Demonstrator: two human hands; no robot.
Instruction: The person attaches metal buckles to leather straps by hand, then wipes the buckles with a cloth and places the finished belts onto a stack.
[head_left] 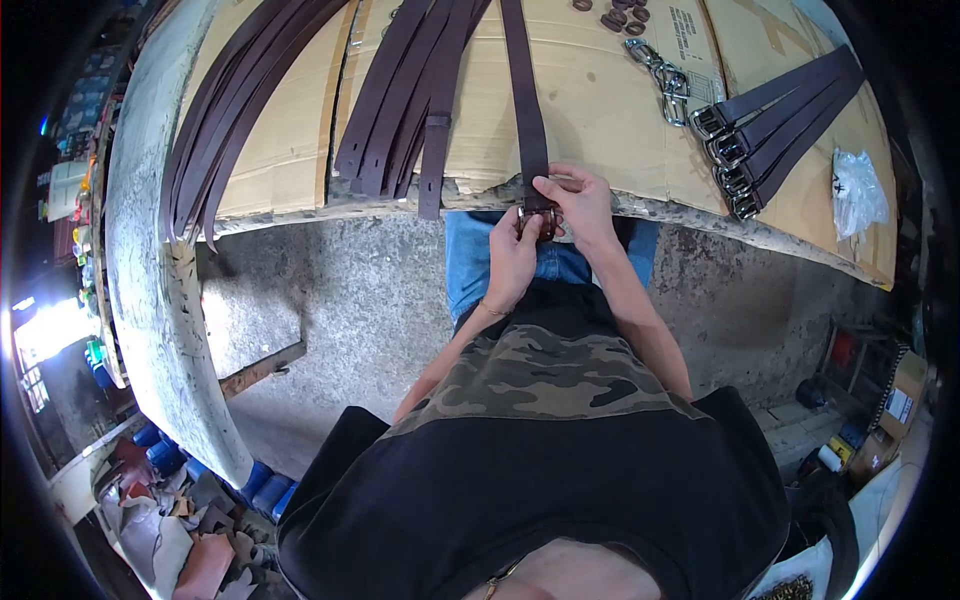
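Left grip (512, 243) is closed, between thumb and fingers, on a metal buckle (540, 222) at the near end of a dark strap (530, 120), which is pinched just beyond the buckle by the right grip (572, 200), at the edge of the cardboard-covered table (605, 145). Left of the grips, one bundle of dark straps (375, 100) is laid near and a second bundle (225, 110) farther off. To their right, loose buckles (673, 78) are set out near brown rings (638, 13), with buckled straps (800, 113) and a clear plastic bag (860, 195) placed farther away.
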